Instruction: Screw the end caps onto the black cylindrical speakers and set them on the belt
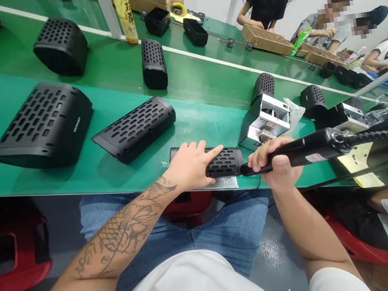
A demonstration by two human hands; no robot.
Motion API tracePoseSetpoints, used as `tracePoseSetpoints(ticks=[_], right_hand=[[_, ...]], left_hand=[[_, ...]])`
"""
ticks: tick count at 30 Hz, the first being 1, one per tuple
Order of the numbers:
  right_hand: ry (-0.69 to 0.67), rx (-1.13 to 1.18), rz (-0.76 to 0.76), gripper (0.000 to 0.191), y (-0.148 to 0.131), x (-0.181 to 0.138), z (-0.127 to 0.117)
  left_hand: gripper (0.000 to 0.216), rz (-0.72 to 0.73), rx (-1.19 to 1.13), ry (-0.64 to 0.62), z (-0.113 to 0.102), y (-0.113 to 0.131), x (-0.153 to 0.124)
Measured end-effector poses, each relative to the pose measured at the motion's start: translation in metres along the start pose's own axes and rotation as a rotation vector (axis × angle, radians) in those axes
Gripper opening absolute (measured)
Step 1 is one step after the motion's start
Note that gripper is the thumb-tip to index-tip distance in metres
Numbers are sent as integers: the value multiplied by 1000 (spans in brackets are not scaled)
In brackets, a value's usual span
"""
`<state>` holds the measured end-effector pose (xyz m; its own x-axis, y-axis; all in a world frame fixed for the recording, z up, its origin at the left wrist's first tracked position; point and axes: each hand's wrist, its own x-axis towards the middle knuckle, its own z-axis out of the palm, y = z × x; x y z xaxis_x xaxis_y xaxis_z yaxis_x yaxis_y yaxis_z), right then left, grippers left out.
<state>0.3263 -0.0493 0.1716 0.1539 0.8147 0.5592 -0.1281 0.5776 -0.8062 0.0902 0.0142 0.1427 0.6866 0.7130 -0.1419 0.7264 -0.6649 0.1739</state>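
Observation:
A black perforated housing (227, 161) lies at the near edge of the green bench. My left hand (193, 164) spans it, the thumb on its near side and the fingers across its top towards the far edge, gripping it against the bench. In my right hand (277, 160) is a black electric screwdriver (310, 147), held almost level. Its nose meets the right end of the housing; the bit itself is hidden. The tool's coiled cord (382, 136) runs off to the right.
Several more perforated housings stand left and behind, including a large one (44, 124) and a slim one (138, 129). A silver screw feeder (265, 119) sits beyond my right hand. A drink bottle (124, 14) stands behind. Co-workers (263, 5) sit across and at right.

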Motion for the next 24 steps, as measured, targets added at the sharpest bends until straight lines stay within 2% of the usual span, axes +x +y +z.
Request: tracePoseSetpoints(ticks=[11, 18, 24], right_hand=[[-158, 31, 57, 46, 0, -2, 3], [-163, -12, 87, 56, 3, -4, 2], [-55, -60, 52, 57, -1, -7, -6]], left_hand=[[114, 1, -7, -46, -5, 3, 0], [113, -1, -11, -47, -6, 3, 0], [113, -14, 7, -63, -5, 6, -2]])
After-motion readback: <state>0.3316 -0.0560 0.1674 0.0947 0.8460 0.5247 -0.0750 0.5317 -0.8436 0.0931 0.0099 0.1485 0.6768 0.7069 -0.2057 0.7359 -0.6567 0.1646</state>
